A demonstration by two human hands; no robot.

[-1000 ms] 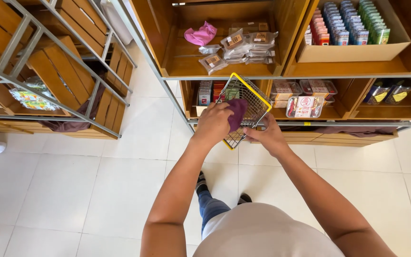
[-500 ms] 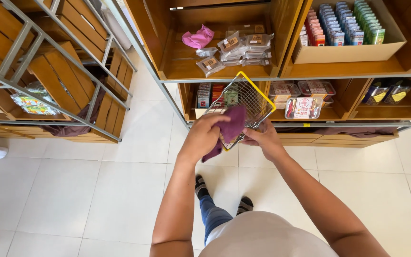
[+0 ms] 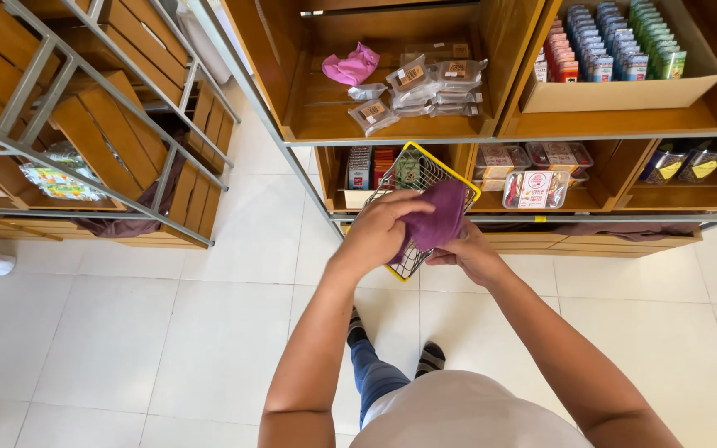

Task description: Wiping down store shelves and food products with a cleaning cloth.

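Note:
My left hand (image 3: 378, 229) presses a purple cloth (image 3: 435, 217) against a small wire basket with a yellow rim (image 3: 417, 158). My right hand (image 3: 468, 251) grips the lower edge of the basket from below, tilting its open side toward me. The cloth drapes over the basket's near side and hides part of the mesh. Both hands are held in front of the wooden shelving.
Wooden shelves (image 3: 392, 129) ahead hold clear packets (image 3: 412, 91), a pink cloth (image 3: 352, 66), a cardboard box of coloured packs (image 3: 616, 50) and plastic trays (image 3: 533, 187). A metal-framed rack with wooden crates (image 3: 101, 141) stands at left. White floor tiles (image 3: 168, 332) lie underfoot.
The purple cloth has slid from inside the basket over its near side, and my left hand has moved down and toward me with it. The basket is tilted further.

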